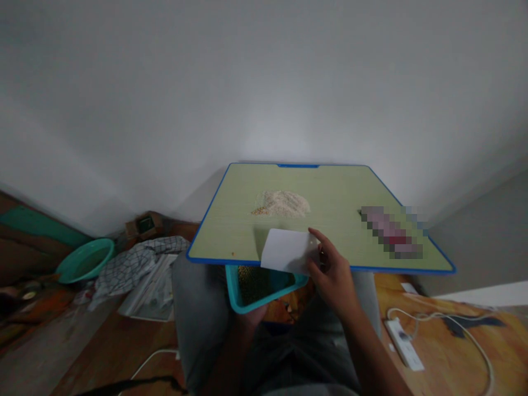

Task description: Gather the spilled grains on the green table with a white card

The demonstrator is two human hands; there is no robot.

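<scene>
White card (pixel 287 251) right at the near edge of the tabletop (pixel 231 242), and the right hand (pixel 336 278) has it pinched by its right end, thumb on top, fingers curled under. No print or writing to read on it, it's a blank face. Its long axis runs left to right along the tabletop's blue-trimmed edge, tilted a touch, with the free short end pointing left and the lower edge hanging just past the rim.

Directly below that edge sits a teal tray (pixel 236 300), resting on the lap, with yellowish-green grains inside. The left hand (pixel 252 316) is under its near side, propping it up; mostly hidden, so whether those fingers are closed round it I can't tell.

Up on the pale green tabletop, a heap of light grains (pixel 282 203) lies near the middle, well clear of the card, with a few brownish ones at its left fringe. To the right, a blurred-out object (pixel 391 231) lies diagonally; nothing legible there.

On the floor: a teal basin (pixel 84 259) far left, a checked cloth (pixel 140 258) beside it, and a white power strip (pixel 404 344) with its cable on the right.
</scene>
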